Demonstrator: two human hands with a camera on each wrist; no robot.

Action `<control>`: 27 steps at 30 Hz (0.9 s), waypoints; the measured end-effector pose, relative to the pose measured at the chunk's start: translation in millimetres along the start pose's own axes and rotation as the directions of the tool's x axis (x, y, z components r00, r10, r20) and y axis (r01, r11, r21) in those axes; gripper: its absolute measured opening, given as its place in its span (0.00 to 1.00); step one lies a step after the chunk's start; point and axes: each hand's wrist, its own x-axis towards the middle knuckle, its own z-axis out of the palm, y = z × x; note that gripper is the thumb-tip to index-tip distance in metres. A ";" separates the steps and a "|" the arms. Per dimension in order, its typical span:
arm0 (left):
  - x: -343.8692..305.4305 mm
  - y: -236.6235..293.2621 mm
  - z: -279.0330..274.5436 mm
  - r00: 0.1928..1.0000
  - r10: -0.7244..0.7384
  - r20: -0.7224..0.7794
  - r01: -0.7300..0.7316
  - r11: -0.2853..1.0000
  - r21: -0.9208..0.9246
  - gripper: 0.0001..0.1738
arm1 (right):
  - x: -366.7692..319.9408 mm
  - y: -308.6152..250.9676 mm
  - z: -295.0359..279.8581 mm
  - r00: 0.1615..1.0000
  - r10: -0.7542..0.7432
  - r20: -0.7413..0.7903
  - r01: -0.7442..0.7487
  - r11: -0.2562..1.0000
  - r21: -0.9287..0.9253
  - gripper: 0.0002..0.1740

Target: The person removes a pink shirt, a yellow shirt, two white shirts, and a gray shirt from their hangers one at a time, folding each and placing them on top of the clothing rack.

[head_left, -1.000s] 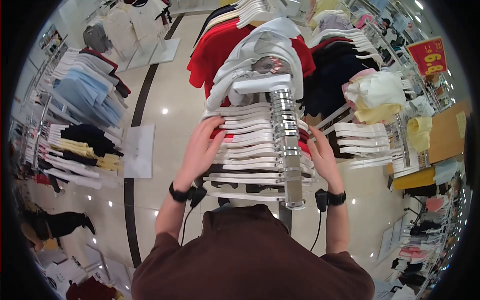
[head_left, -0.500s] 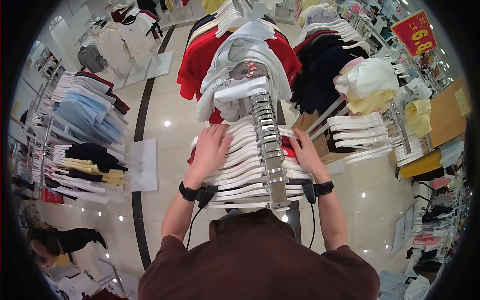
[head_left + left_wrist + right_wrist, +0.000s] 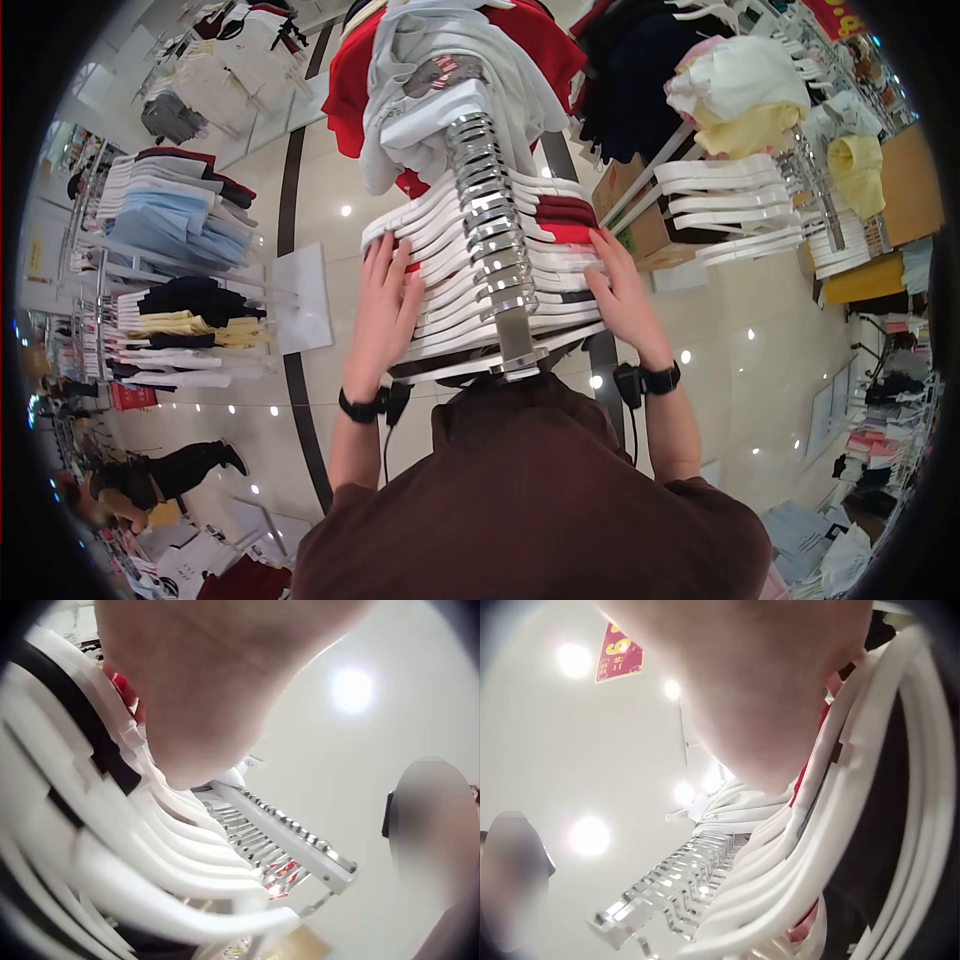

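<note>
White hangers (image 3: 440, 235) with dark, red and pink garments among them hang in a close row by metal hooks (image 3: 490, 205) on a rack bar (image 3: 515, 335) in front of the person. At the row's left end side, the left hand (image 3: 385, 305) rests with extended fingers against the hanger ends. The right hand (image 3: 627, 305) touches the opposite ends, fingers extended too. Close-ups show the left palm (image 3: 202, 690) and right palm (image 3: 772, 690) beside the hangers; most fingers are hidden there. A pale grey garment (image 3: 520, 95) lies bunched over the rack's far part.
Red garments (image 3: 350, 90) hang beyond the grey one. More racks stand on both sides, with blue shirts (image 3: 180, 225) at left and empty white hangers (image 3: 730, 200) at right. A cardboard box (image 3: 640, 225) sits behind the right hand. Another person (image 3: 165, 475) is at lower left.
The head view has tilted, so the rack shows higher and further left. Both hands stay at the hanger row's sides; the left hand has slid down along the hanger ends.
</note>
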 end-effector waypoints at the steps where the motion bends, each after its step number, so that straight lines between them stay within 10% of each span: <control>1: -14.3 3.4 -1.1 0.999 -0.039 -0.013 0.039 0.999 -0.032 0.34 | -12.1 -5.0 -2.5 1.000 0.013 -0.008 -0.013 1.000 0.009 0.33; 8: -104.8 28.0 17.1 0.976 -0.216 -0.038 0.207 0.965 -0.162 0.30 | -75.0 -16.8 7.8 0.974 -0.008 -0.225 0.024 0.997 0.071 0.18; 27: -131.8 41.2 30.0 0.909 -0.381 -0.168 0.286 0.864 -0.414 0.10 | -108.2 -11.6 18.9 0.984 -0.019 -0.178 0.051 0.983 0.177 0.09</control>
